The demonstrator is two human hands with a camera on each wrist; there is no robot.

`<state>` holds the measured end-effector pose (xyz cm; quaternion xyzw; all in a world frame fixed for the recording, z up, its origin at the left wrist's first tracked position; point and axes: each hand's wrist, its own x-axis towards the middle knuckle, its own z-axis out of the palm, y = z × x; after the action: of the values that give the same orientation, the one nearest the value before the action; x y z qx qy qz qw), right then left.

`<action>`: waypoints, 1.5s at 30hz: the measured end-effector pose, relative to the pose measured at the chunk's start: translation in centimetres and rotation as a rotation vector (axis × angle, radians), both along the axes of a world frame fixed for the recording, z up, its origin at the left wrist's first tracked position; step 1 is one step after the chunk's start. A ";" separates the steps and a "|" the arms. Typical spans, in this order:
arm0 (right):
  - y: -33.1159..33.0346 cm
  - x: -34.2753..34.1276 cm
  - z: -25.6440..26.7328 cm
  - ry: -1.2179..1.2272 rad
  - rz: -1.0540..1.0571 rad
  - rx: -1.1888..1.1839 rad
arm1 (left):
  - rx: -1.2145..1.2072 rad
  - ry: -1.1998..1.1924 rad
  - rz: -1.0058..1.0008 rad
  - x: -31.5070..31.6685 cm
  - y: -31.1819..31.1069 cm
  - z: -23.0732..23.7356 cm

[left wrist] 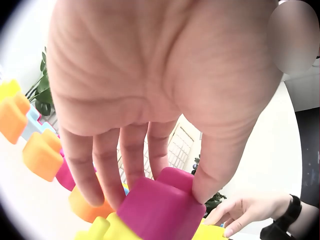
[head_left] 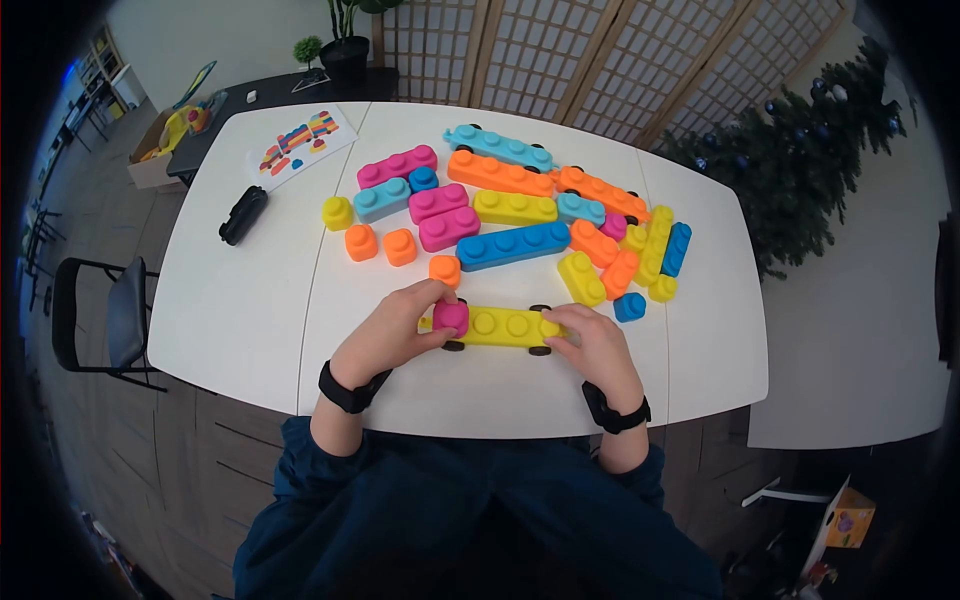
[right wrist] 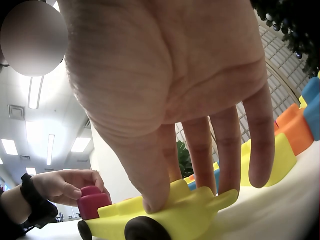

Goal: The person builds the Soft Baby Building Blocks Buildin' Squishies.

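Observation:
A yellow wheeled base (head_left: 500,326) with black wheels lies near the table's front edge. On its left end sits a magenta one-stud block (head_left: 451,318), which my left hand (head_left: 385,335) pinches between thumb and fingers. My right hand (head_left: 603,357) holds the base's right end, thumb on the near side and fingers on the far side. In the left wrist view the magenta block (left wrist: 162,207) is between thumb and fingertips. The right wrist view shows the right thumb against the yellow base (right wrist: 190,217); whether the magenta block is fully seated cannot be told.
Beyond the hands lie a long blue block (head_left: 513,246), orange blocks (head_left: 400,247), yellow blocks (head_left: 582,278), magenta blocks (head_left: 398,166) and a light-blue wheeled base (head_left: 500,148). A printed picture sheet (head_left: 340,133) and a black case (head_left: 243,215) are at the left.

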<state>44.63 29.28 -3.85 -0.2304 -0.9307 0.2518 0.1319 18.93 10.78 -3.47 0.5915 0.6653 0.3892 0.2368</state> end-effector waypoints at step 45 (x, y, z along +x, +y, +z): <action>-0.6 0.2 0.4 -0.031 -0.052 -0.029 | -0.125 0.559 0.639 -17.5 8.0 -1.8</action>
<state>44.82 28.71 -3.41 -0.2604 -0.9225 0.2579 0.1208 1.45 18.82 -5.24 0.4230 0.8759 0.2267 -0.0496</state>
